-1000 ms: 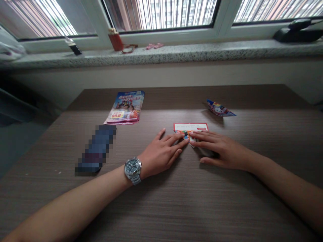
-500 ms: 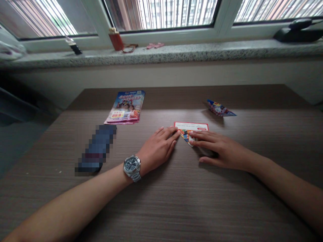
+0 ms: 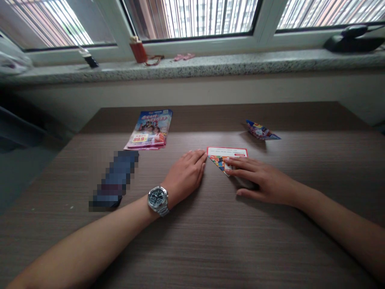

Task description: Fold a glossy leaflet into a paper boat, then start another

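A partly folded paper leaflet (image 3: 227,152) lies on the table in front of me. Its upper strip is white with a red border, and a colourful printed flap slants to a point at the bottom. My right hand (image 3: 261,178) rests its outstretched fingers on the flap, the thumb apart on the table. My left hand (image 3: 186,172), with a silver watch (image 3: 158,199) on its wrist, lies flat with fingers stretched; their tips are at the leaflet's left corner. Behind my right hand stands a folded paper boat (image 3: 262,130) in blue and red print.
A stack of printed leaflets (image 3: 152,128) sits at the back left of the wooden table (image 3: 192,241). Nearer me is a blurred dark blue rectangular object (image 3: 116,178). On the stone windowsill (image 3: 228,66) are a red case (image 3: 138,51), pink items (image 3: 184,57) and a black device (image 3: 351,42).
My left hand has drawn back slightly to the left, off the flap, uncovering the leaflet's left corner. My right hand stays on the flap.
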### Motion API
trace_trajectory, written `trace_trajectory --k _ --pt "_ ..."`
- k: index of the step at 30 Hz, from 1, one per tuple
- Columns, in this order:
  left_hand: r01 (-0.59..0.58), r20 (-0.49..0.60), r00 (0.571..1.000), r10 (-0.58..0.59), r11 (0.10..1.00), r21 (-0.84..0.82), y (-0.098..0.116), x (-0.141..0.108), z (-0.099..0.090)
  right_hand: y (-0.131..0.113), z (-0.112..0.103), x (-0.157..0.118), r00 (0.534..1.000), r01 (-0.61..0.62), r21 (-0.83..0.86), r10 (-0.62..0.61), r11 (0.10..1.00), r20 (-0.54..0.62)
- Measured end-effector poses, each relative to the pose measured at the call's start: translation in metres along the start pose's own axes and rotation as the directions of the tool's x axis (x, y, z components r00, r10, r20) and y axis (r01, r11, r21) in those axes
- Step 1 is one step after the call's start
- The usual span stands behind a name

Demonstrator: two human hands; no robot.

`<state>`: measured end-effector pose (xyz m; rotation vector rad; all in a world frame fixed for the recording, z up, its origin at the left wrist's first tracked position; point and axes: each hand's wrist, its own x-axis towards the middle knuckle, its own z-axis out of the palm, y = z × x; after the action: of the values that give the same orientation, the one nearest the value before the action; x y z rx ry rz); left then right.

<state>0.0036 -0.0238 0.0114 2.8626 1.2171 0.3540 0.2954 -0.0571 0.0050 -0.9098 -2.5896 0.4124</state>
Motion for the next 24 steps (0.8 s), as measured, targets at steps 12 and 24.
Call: trace_trajectory --k 12,24 --pt "-0.261 -0.006 0.965 0.264 0.949 -0.177 0.008 -0.006 -0.012 -0.007 0.003 0.001 0.994 0.094 -0.03 -0.092 0.995 0.063" --pt "-0.281 0.067 0.951 0.302 0.933 -0.224 0.008 -0.007 -0.014 -0.008 0.001 0.001 0.996 0.085 0.088 -0.083 0.992 -0.033"
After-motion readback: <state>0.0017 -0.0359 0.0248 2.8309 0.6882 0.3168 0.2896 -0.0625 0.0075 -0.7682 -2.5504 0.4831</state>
